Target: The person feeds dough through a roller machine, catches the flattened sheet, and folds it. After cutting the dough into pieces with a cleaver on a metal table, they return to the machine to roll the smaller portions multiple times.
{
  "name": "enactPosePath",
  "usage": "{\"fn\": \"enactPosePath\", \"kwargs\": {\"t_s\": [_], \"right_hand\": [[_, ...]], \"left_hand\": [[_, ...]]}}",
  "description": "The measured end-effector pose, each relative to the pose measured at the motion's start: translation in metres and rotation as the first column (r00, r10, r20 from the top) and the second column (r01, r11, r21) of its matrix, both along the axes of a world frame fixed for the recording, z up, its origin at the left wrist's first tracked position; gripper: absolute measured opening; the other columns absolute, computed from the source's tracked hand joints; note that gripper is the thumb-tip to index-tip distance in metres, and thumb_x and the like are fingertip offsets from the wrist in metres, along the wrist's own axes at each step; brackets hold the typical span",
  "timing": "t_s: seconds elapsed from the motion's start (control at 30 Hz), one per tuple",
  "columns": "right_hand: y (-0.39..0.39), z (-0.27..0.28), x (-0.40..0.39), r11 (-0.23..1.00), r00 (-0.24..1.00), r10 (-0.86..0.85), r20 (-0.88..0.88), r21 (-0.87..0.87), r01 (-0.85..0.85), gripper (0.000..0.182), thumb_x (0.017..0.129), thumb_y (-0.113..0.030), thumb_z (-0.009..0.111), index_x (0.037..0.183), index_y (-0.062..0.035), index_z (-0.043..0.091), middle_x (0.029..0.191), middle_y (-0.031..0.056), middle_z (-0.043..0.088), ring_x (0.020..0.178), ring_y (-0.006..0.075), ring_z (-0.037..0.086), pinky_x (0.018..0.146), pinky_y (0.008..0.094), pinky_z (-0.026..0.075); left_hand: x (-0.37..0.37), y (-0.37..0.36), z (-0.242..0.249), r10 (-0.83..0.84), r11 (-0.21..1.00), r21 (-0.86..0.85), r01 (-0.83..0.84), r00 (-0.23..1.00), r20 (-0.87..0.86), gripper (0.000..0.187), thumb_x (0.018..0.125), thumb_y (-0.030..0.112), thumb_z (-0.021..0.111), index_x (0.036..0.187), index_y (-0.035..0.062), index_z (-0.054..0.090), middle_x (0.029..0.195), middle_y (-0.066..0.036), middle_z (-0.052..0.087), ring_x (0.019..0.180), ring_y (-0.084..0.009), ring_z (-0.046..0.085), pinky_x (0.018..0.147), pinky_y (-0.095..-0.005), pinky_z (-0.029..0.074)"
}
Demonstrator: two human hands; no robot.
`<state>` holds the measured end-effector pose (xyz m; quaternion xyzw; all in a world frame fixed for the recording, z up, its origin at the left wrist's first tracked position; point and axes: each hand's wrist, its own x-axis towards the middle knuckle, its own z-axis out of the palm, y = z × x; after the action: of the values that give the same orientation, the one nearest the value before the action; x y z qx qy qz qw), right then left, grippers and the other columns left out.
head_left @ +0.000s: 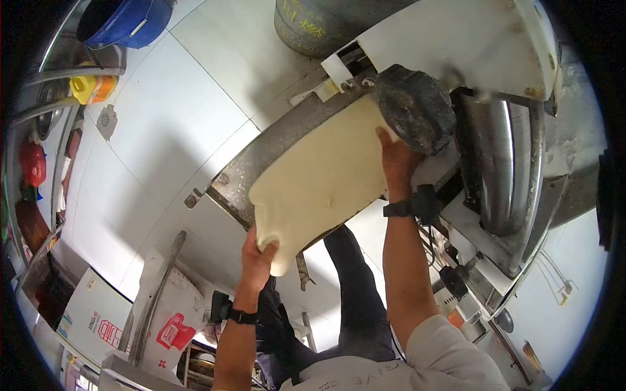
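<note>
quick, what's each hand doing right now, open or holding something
Left hand: closed on the near end of the dough.
Right hand: thumb at the dough's edge; fingers hidden, so grip can't be told.

A grey metal tray (pixel 274 143) slants across the middle of the frame, its surface dusted white in patches. A broad, pale dough sheet (pixel 319 176) lies along it, reaching the tray's lower edge. Beneath spreads a white tiled floor (pixel 143 124), bearing a dark drum (pixel 313 32) at top centre; a perforated drain cover (pixel 107 122) sits in it at upper left.
</note>
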<state>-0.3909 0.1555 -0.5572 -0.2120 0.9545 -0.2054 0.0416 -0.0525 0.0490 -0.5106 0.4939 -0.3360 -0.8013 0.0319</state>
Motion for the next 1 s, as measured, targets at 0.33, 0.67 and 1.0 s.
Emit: {"fn": "enactPosePath", "kwargs": {"t_s": [0.33,0.67,1.0], "right_hand": [[0.009,0.030,0.116,0.906,0.654,0.259,0.711,0.057,-0.420,0.019,0.082,-0.020,0.067,0.080,-0.0016,0.062,0.079,0.0168,0.066,0.075,0.0360,0.065,0.071,0.0459,0.050],[0.058,-0.020,0.132,0.685,0.617,0.664,0.422,-0.012,-0.728,0.012,0.069,0.003,0.059,0.065,-0.0083,0.057,0.070,0.0102,0.056,0.076,0.0343,0.055,0.066,0.0442,0.043],[0.014,0.020,0.041,0.975,0.970,0.217,-0.113,0.077,-0.209,0.024,0.091,-0.017,0.057,0.106,0.0019,0.059,0.106,0.0258,0.060,0.097,0.0430,0.059,0.084,0.0514,0.046]], "left_hand": [[0.017,0.038,-0.054,-0.174,0.935,-0.304,0.184,0.983,0.062,0.044,0.090,0.002,0.057,0.133,0.0025,0.046,0.114,-0.008,0.060,0.102,-0.0157,0.055,0.087,-0.0304,0.047],[0.011,0.036,-0.046,-0.170,0.957,-0.223,0.186,0.981,0.090,0.042,0.090,0.001,0.056,0.131,0.0011,0.046,0.110,-0.009,0.060,0.100,-0.0145,0.055,0.088,-0.0310,0.047],[0.007,0.037,-0.041,0.022,1.000,-0.015,-0.022,0.999,0.025,0.046,0.088,0.001,0.060,0.132,0.0023,0.045,0.119,-0.009,0.059,0.105,-0.0157,0.058,0.089,-0.0304,0.048]]}}
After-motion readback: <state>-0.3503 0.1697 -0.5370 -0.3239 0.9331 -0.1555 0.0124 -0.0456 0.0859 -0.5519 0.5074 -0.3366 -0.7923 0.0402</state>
